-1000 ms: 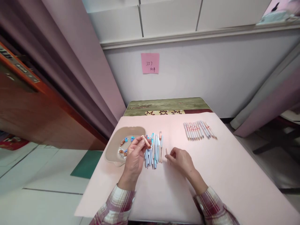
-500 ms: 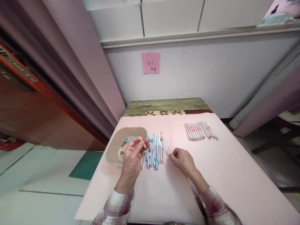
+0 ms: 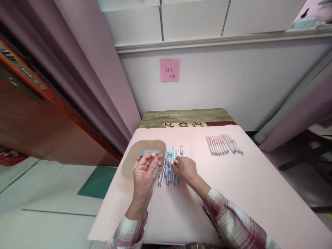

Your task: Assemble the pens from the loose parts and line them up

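Note:
My left hand [image 3: 145,174] is closed in a pinch around a short brown-and-cream patterned pen part [image 3: 156,159], held above the near right side of the beige basin [image 3: 127,169]. My right hand [image 3: 185,168] is over the right side of a pile of pen parts [image 3: 169,173], its fingers pinched together. A pale rounded end of a pen part [image 3: 176,161] shows at those fingertips; the rest of it is hidden by the hand. The pile mixes light blue barrels, thin white refills and a few brown patterned pieces. Small blue and brown pieces [image 3: 140,156] lie inside the basin.
A neat row of pens [image 3: 224,144] lies side by side at the right back of the pink-covered table [image 3: 233,193]. Behind the cover shows a green wooden tabletop [image 3: 186,114] against the wall. A pink note [image 3: 169,70] is stuck to the wall.
My right hand has moved left from the bare cover beside the pile to over its right side. My left hand keeps its patterned part and barely shifts. The view has turned slightly left.

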Demonstrator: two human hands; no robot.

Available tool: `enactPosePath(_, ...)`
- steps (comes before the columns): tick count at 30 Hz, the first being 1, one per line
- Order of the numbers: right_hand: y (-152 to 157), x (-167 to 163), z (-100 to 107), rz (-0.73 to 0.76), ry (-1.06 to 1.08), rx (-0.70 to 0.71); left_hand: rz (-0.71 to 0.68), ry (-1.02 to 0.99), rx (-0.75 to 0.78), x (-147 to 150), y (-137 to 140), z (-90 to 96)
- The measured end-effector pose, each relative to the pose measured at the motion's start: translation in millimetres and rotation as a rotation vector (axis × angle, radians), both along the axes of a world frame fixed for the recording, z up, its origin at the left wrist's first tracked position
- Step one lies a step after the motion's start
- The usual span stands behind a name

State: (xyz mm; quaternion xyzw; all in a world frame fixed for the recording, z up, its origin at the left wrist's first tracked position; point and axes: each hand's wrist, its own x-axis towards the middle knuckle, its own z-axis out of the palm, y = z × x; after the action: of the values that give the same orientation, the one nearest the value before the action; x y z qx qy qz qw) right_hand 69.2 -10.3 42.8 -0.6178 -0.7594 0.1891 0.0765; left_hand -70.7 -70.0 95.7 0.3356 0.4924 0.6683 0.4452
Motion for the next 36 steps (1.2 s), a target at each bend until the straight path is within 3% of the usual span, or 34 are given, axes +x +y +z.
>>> enactPosePath(10,8.5,-25.4,-1.8,-0.025,-0.136,-0.034,-0.039,0.033,-0.083,-9.9,-4.0,-7.6)
enactPosePath(21,13.3,12.1,-5.4,-0.031,-0.149,-0.039,-0.202,-0.01,-0.144,-10.7,-9.2,-14.7)
enactPosePath(26,16.2,29.0,-18.1,-0.051,0.207,-0.064,-0.266,0.022,-0.173,-5.8,-10.0,-16.3)
enactPosePath(29,19.8,50.4,-21.4,-0.204,0.328,-0.017,-0.269,0.034,-0.177,-4.8,-10.1,-15.4)
enactPosePath(32,21.1,75.1,-20.1,-0.321,0.15,0.012,-0.259,0.042,-0.176,-2.7,-10.0,-14.9)
enactPosePath(36,17.7,97.6,-15.4,-0.324,-0.065,-0.075,-0.274,0.05,-0.189,3.6,-9.7,-13.3)
